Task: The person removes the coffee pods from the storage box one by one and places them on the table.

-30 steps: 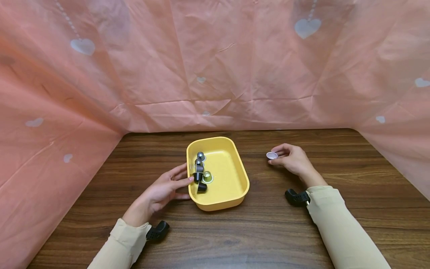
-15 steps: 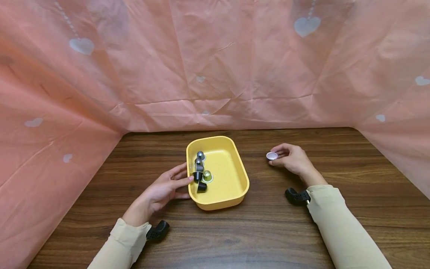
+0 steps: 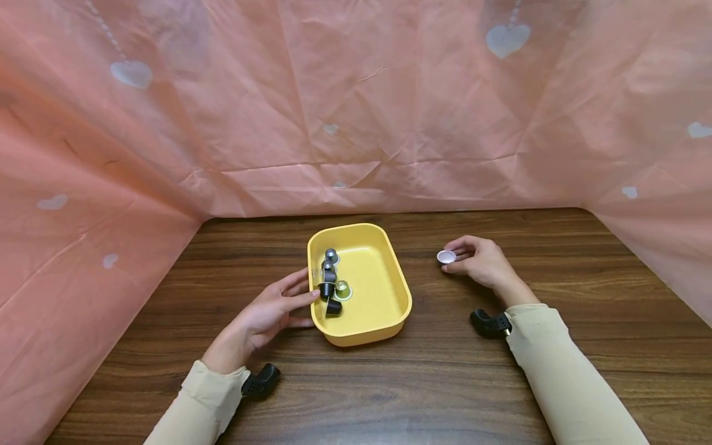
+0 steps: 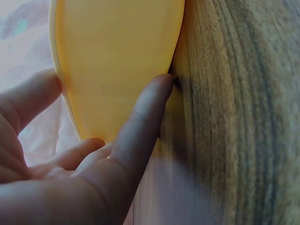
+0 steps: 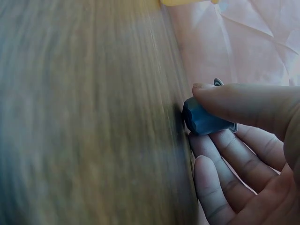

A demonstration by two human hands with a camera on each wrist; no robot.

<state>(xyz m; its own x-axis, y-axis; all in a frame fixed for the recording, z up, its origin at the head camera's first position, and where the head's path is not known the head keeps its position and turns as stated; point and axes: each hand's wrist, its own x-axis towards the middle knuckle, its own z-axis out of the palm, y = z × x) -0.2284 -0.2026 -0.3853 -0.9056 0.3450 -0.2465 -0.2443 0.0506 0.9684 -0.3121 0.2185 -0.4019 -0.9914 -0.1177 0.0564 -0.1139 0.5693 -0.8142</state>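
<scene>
In the head view, a yellow rectangular container [image 3: 392,290] stands on the table. Several coffee capsules lie along its left side: black ones [image 3: 333,308], silver-grey ones [image 3: 330,254] and a green one [image 3: 342,289]. My left hand [image 3: 272,309] is at the container's left side, thumb at the rim and spread fingers against the outer wall [image 4: 117,61], one fingertip low by the tabletop. To the right of the container, my right hand [image 3: 483,262] pinches a dark blue coffee capsule [image 5: 206,117] between thumb and fingers. Its pale round lid [image 3: 446,257] faces up and left, and its base is close over the table.
The dark wood-grain table [image 3: 367,395] spreads around the container. A pink cloth with white hearts [image 3: 389,111] hangs behind the table and along both sides. Black camera mounts [image 3: 261,380] sit at both wrists.
My right hand has shifted very slightly left with the capsule. My left hand keeps its place at the container, and the capsules inside have not moved. The head view has tilted a little.
</scene>
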